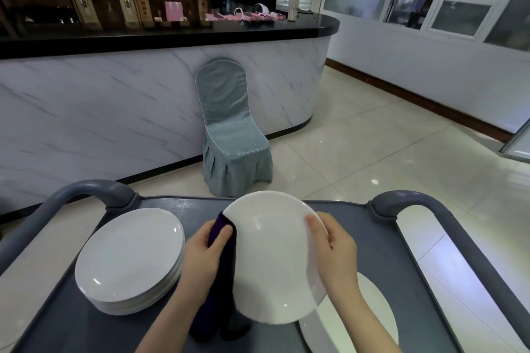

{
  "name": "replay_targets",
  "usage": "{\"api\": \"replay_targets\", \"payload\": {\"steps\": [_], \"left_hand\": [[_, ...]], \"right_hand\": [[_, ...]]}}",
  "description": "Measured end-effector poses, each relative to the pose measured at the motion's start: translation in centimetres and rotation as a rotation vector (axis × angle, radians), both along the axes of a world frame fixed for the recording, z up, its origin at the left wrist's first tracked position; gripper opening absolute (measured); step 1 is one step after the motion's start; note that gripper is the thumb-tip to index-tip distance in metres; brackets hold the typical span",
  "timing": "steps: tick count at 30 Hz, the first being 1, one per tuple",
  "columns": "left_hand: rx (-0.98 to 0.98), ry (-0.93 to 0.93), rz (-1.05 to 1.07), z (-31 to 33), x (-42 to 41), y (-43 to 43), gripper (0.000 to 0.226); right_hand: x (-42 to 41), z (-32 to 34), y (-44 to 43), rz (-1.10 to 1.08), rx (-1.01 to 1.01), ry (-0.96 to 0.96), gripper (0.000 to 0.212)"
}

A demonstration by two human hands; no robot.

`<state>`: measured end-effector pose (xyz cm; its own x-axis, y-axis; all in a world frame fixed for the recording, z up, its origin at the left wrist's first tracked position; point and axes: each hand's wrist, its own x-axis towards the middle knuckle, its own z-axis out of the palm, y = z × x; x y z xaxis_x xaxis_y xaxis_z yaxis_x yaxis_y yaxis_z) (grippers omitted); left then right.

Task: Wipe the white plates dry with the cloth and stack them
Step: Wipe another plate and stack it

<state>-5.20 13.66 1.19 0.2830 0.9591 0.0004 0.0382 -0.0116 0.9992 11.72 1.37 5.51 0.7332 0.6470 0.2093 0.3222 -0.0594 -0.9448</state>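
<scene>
Could slip if wet: tilted plate [272, 264] pinched at 1 rim by right hand [337, 249], left hand [200, 255] gripping cloth [222, 284] against opposite edge, lower plate [364, 324] beneath.

Part of cloth [221, 281] behind held plate [272, 261]; lower plate [372, 315] cropped.

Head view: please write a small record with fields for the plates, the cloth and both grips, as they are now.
held plate: white, above the cart, tilted
left grip: holds the dark purple cloth against the held plate's left rim
right grip: holds the held plate's right rim, thumb on its face
plate stack: white plates, on the cart's left side
other plate: flat on the cart, lower right, partly hidden by the held plate
cart: grey, two handles at the far side
background: covered chair before a marble-look counter
</scene>
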Motion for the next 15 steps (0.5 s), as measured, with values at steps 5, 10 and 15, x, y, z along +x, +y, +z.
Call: {"api": "replay_targets", "payload": {"steps": [5, 10, 15], "left_hand": [[0.266, 0.231, -0.305, 1.8, 0.1, 1.7, 0.026], [0.02, -0.016, 0.095, 0.6, 1.3, 0.6, 0.015], [-0.274, -0.203, 0.404, 0.1, 4.6, -1.7, 0.016]], "right_hand": [[0.6, 0.8, 0.9, 0.339, -0.157, -0.204, 0.019], [0.2, 1.2, 1.9, -0.058, 0.104, 0.077, 0.034], [-4.7, -1.1, 3.7, -0.365, 0.274, 0.586, 0.018]]}}
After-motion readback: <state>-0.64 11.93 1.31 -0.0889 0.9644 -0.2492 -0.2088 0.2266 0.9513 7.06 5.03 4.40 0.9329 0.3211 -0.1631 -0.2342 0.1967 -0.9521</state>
